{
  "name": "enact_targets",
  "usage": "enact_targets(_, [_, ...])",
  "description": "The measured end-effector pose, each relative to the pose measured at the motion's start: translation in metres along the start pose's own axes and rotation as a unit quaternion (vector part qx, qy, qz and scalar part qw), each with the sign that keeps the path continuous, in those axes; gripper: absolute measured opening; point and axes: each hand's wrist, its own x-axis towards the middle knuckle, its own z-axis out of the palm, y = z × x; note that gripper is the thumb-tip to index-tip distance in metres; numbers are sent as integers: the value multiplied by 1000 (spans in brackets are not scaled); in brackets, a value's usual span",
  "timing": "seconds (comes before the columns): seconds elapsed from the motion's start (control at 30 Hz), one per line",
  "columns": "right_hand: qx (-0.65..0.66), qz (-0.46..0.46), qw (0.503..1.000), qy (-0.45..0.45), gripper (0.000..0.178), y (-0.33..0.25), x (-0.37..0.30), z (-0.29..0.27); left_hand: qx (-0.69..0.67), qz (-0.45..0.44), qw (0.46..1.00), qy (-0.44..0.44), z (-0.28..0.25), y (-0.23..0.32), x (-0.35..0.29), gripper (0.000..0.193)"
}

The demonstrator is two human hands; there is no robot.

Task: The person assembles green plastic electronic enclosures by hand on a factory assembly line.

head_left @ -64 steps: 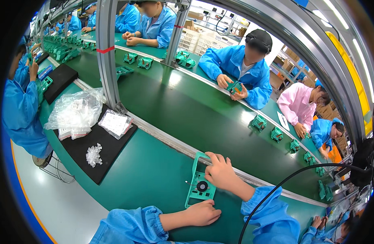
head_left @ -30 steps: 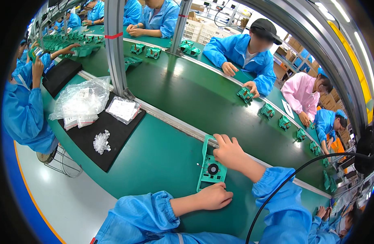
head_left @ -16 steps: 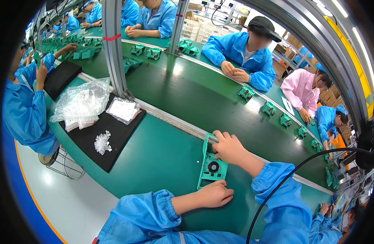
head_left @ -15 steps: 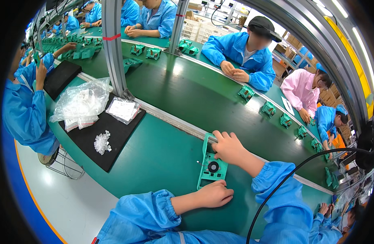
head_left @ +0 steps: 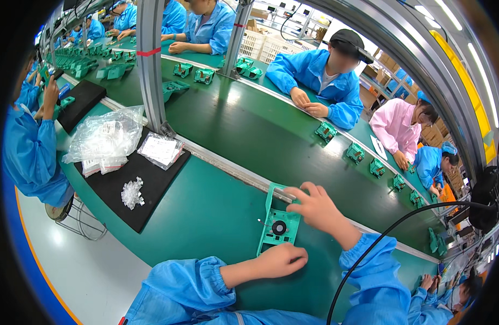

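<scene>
A green plastic housing [head_left: 263, 238] lies on the green bench in front of me, its long handle part pointing away. In it sits a round black speaker-like part [head_left: 279, 227], with a thin wire ending in a small white plug on its left. My right hand [head_left: 319, 210] hovers by the housing's far right side, fingers spread, apparently holding nothing. At the near end, my left hand [head_left: 281, 261] rests with curled fingers, overlapping the housing's lower edge. Whatever those fingers hold, if anything, is hidden.
Left on a black mat [head_left: 105, 197] are a pile of small clear pieces [head_left: 132, 193], a flat bag [head_left: 160, 149] and a large clear plastic bag [head_left: 108, 132]. A metal post [head_left: 151, 70] rises beyond. Green assemblies [head_left: 326, 131] line the conveyor [head_left: 233, 135]; co-workers sit around. A black cable [head_left: 363, 257] crosses my right sleeve.
My right hand has come off the housing's far end and its fingers have spread. The left hand stays at the near end, fingers slightly more curled. The whole view has shifted a little.
</scene>
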Motion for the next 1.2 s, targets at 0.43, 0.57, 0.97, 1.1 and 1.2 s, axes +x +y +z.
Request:
enact_targets(0.43, [-66,284,941,172,16,-9,-203,35,-607,-168,734,253,-62,-19,13,26])
enact_targets(0.57, [-93,517,829,192,18,-18,-296,28,-576,-219,754,228,-59,-25,9,21])
enact_targets(0.97, [-236,805,536,96,34,0,-420,41,-549,-285,749,238,-49,-33,3,15])
enact_targets(1.1, [-227,644,708,179,49,27,-338,47,-533,-298,758,226,-47,-26,8,10])
enact_targets(1.2, [90,474,821,305,33,2,-185,41,-514,-281,787,192,-43,-35,3,9])
